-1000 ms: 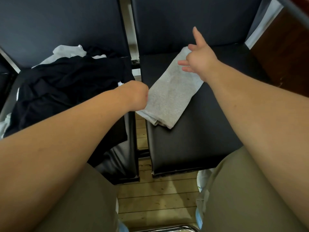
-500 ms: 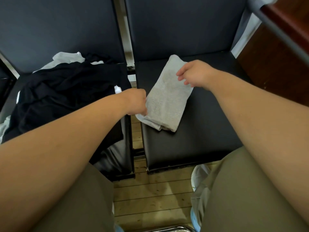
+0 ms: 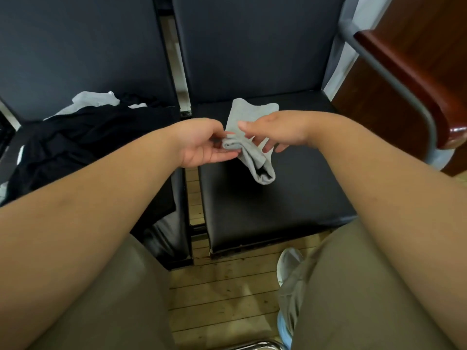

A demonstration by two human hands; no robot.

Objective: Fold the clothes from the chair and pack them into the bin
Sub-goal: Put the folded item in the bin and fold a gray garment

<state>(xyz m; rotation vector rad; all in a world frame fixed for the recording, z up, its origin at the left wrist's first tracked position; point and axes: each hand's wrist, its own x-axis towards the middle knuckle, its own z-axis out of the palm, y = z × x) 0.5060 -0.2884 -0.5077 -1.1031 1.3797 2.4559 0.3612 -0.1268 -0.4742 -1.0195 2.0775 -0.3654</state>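
A small grey cloth point(image 3: 250, 150) is lifted above the seat of the right black chair point(image 3: 273, 205), bunched in the middle with a loop hanging down. My left hand point(image 3: 204, 145) pinches its left end, palm turned up. My right hand point(image 3: 270, 132) holds the cloth from the right, thumb on top and fingers spread beneath. A heap of black clothes point(image 3: 83, 147) with a white garment point(image 3: 88, 102) behind it lies on the left black chair point(image 3: 75, 59). No bin is in view.
A dark wooden piece of furniture point(image 3: 409, 72) with a grey metal tube point(image 3: 394, 79) stands at the right. Wooden floorboards point(image 3: 222, 294) show between my knees. A light shoe point(image 3: 288, 263) sits by the right chair's front edge. A chrome rim point(image 3: 252, 346) shows at the bottom.
The grey cloth lay flat on the right chair's seat; both hands have gathered it and lifted it off the seat, and the right hand has come in toward the left.
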